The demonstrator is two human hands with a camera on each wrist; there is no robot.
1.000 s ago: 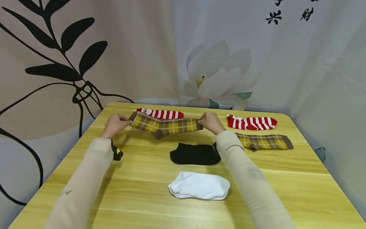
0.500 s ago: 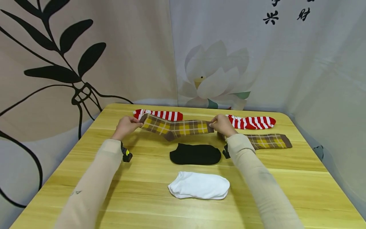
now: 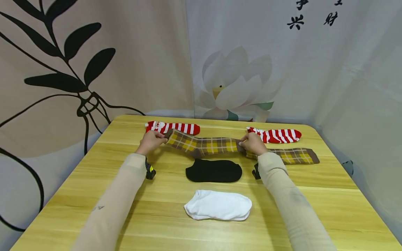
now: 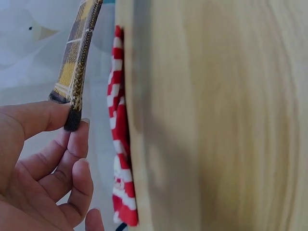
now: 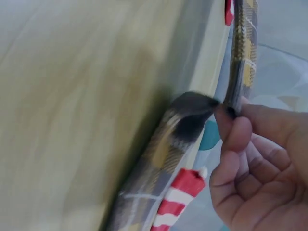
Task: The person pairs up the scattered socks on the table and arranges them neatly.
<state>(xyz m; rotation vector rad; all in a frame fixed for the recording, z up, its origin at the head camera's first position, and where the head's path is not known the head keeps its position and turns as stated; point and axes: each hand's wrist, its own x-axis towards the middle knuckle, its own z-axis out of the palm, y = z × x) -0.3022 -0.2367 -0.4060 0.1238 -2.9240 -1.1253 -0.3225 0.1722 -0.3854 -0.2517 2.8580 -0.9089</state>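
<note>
A brown and yellow plaid sock (image 3: 216,145) hangs stretched sideways above the table, one end in each hand. My left hand (image 3: 152,142) pinches its left end between thumb and fingertips, as the left wrist view shows on the sock's dark edge (image 4: 73,118). My right hand (image 3: 253,143) pinches the other end. A second plaid sock (image 3: 293,156) lies on the table to the right, partly hidden by the right hand. In the right wrist view this second sock's dark end (image 5: 192,113) comes close to the right fingertips; I cannot tell whether they touch.
Red and white striped socks lie at the back, a left one (image 3: 185,128) behind the held sock and a right one (image 3: 279,136) beyond my right hand. A black sock (image 3: 213,171) and a white sock (image 3: 218,205) lie nearer on the wooden table (image 3: 329,209).
Both hands have carried the held plaid sock to the right and slightly nearer, bringing its right end to the plaid sock on the table. The other socks lie as before.
</note>
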